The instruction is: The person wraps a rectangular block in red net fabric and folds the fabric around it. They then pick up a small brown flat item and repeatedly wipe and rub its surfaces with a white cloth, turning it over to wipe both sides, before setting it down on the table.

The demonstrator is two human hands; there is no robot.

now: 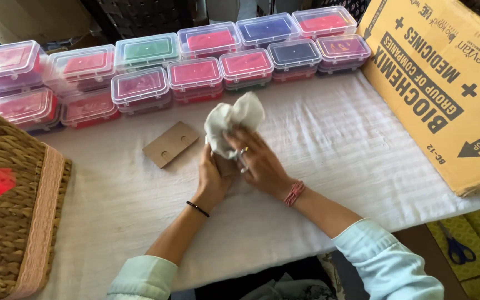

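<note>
Head view: my right hand (259, 161) presses a crumpled white cloth (231, 122) against a small brown card (228, 165), which my left hand (212, 179) pinches over the bench (334, 144). I'd keep the card gripped firmly and rub gently so it doesn't bend. A second card (170, 144) lies just left.

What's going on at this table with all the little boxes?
A person sits at a white-covered table. The right hand presses a crumpled white cloth onto a small brown card that the left hand holds beneath it. A second brown card lies flat just to the left. Clear plastic boxes with coloured contents line the far edge, a wicker basket sits at left, and flattened cardboard lies at right.
</note>
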